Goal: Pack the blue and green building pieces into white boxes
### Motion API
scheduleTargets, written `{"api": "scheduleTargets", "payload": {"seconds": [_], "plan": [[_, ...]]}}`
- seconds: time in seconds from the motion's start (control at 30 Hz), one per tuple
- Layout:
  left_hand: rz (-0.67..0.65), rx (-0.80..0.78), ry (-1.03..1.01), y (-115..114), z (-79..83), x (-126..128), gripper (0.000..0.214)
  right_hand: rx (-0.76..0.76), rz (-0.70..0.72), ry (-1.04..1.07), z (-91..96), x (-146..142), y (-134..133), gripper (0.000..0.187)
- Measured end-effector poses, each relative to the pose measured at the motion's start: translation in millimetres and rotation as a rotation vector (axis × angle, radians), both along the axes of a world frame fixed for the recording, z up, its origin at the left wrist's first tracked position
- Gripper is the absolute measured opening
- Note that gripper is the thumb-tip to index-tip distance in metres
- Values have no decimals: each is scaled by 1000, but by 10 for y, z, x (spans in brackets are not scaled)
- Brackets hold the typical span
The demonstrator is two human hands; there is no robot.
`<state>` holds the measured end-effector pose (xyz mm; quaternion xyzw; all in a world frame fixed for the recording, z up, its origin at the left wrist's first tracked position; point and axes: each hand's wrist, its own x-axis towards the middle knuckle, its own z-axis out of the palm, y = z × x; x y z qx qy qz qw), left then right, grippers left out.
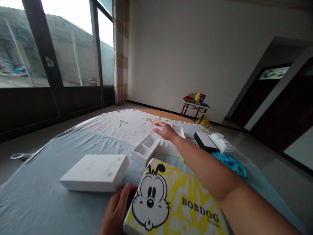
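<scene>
In the head view, a yellow BOBDOG package (pixel 176 199) with a cartoon dog face fills the near foreground. My left hand (pixel 117 209) grips its left edge, with some fingers hidden behind the package. Past it, my right hand (pixel 166 131) reaches out over the bed, fingers apart and holding nothing. An open white tray-like box (pixel 146 150) with compartments lies below and left of that hand. Just behind my right wrist is another open white box (pixel 180 131), partly covered. A closed white box (pixel 95 171) lies left of the package, near my left hand.
The bed (pixel 80 140) has a pale blue and flowered cover. To the right lie a black-and-white box (pixel 205 141), white items (pixel 221 142) and a blue crocheted-looking piece (pixel 231 164). A small table (pixel 195 105) with colourful things stands by the wall; windows are left.
</scene>
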<state>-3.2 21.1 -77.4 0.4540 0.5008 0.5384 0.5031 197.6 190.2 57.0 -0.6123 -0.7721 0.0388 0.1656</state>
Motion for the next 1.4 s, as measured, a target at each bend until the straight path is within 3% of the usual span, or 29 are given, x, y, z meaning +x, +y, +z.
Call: {"api": "scheduleTargets", "payload": {"seconds": [0.13, 0.23, 0.33, 0.43, 0.53, 0.8, 0.9, 1.03, 1.17, 1.27, 1.4], "plan": [[-163, -87, -126, -28, 46, 23, 52, -127, -288, -128, -242, 701, 194, 39], [-174, -126, -193, -43, 55, 18, 50, -195, -348, -183, -439, 990, 174, 34], [-154, -118, -199, -53, 63, 15, 49, -224, -326, -201, -554, 1078, 153, 25], [-162, -116, -214, -61, 70, 21, 47, -249, -240, -192, -571, 1007, 174, 12], [-173, -105, -222, -59, 57, 26, 47, -317, -60, -144, -528, 812, 157, 9], [-199, -52, -203, -22, 62, 22, 45, -660, 420, 112, -513, 142, -173, 25], [-199, -55, -184, -32, 115, 25, 46, -701, 511, 238, -493, -20, -245, 28], [-199, -46, -187, -53, 158, 28, 46, -434, 412, 233, -265, 62, -311, 32], [-212, -20, -185, -43, 137, 25, 46, -233, 249, 265, -44, 494, -516, 32], [-191, 8, -118, -21, 92, 16, 48, -207, 119, 362, -74, 880, -826, 41], [-181, 16, -65, -4, 39, -2, 49, -168, -180, 603, -317, 1297, -1367, 65]]}}
